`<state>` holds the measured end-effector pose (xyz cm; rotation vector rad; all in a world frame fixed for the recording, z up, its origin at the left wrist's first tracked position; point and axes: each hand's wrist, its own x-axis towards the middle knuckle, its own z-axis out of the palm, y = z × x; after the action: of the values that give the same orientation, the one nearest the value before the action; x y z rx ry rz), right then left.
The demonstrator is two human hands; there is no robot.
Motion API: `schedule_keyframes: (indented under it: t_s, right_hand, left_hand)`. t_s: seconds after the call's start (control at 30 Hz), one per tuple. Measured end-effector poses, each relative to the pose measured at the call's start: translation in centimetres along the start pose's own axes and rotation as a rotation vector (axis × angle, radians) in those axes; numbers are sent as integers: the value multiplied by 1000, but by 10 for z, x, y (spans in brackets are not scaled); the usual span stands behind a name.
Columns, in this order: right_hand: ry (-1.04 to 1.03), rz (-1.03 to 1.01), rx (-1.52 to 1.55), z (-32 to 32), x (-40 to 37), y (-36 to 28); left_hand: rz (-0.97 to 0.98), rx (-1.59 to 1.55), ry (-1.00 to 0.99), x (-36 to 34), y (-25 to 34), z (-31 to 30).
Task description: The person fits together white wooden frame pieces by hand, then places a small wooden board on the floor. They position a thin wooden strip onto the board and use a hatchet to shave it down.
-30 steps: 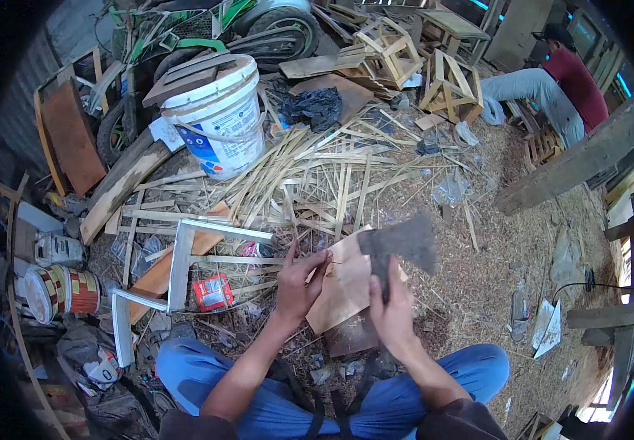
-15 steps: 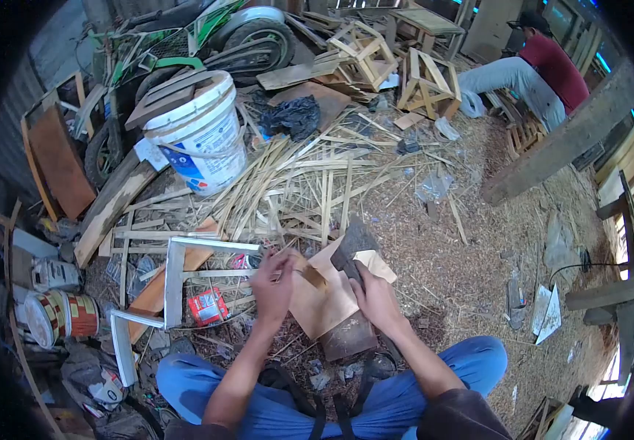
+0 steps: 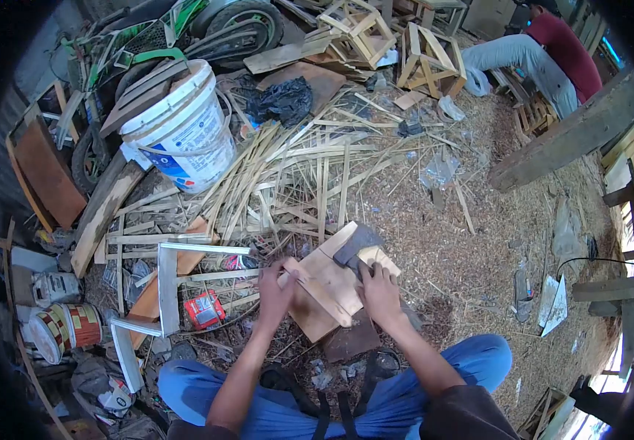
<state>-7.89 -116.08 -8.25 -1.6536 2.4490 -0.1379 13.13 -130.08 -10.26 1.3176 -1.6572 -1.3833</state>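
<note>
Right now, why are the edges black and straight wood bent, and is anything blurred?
Head view: a fisheye lens bulges the scene, tilting the bucket and beam outward, and leaves black corners; daylight is soft and even, with glare only at the lower right edge; the left hand on its strip and the right hand on the hatchet look sharp.

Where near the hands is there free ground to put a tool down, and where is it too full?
Free: the sawdust floor right of the right hand and its hatchet, up to the beam. Crowded: the strip pile beyond the board, and left of the left hand, which grips a stick: white frame, red packet.
</note>
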Motion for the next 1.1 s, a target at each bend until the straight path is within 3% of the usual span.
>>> schedule_keyframes:
  t_s: [0.07, 0.17, 0.23, 0.4, 0.47, 0.53, 0.63, 0.87, 1.1]
  right_hand:
    - [92, -36, -142, -3, 3, -6]
    - [209, -101, -172, -26, 15, -12]
    - [-54, 14, 69, -18, 19, -5]
    - [-37, 10, 125, -5, 17, 1]
    - [-47, -1, 150, -3, 17, 4]
    - [111, -102, 7, 5, 18, 7]
    - [82, -52, 69, 11, 19, 10]
    - [11, -13, 268, -4, 20, -1]
    - [123, -5, 299, -10, 27, 5]
  left_hand:
    - [416, 761, -137, -7, -9, 2]
    - [309, 636, -290, -13, -26, 11]
    - [289, 570, -370, -12, -22, 17]
    - [427, 597, -599, -18, 0, 17]
    - [444, 604, -555, -15, -11, 18]
    - [465, 611, -517, -11, -14, 18]
    - [425, 573, -393, -6, -16, 14]
    - [409, 607, -384, -6, -12, 12]
    - [387, 533, -379, -5, -2, 11]
